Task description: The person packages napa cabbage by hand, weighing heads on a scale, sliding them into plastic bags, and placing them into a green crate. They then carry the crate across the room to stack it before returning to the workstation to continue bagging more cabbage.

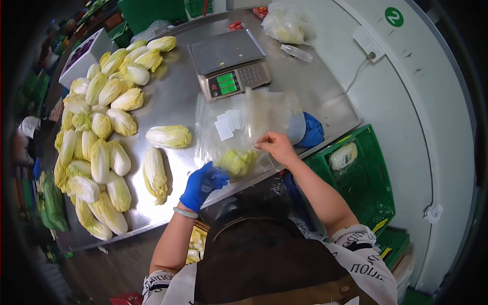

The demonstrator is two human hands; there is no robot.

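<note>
My left hand (204, 184), in a blue glove, is closed around the near end of a napa cabbage (238, 161) at the table's front edge. The cabbage's yellow-green leaves point away from the glove, and its base is mostly hidden by my fingers. My bare right hand (277, 146) is just right of the leaves, thumb and fingers pinched on the edge of a clear plastic bag (272, 114), which is blurred. More clear bags (208, 134) lie flat beyond the cabbage, with several white labels (229, 124) on them. Two single napa cabbages, one sideways (169, 136) and one lengthwise (154, 175), lie left of the bags.
Many napa cabbages (101, 124) are heaped along the left of the steel table (178, 86). A digital scale (229, 61) stands at the back. At right are a blue bundle (311, 130) and a green crate (376, 173) holding a wrapped cabbage (343, 156). A wall (386, 101) runs alongside.
</note>
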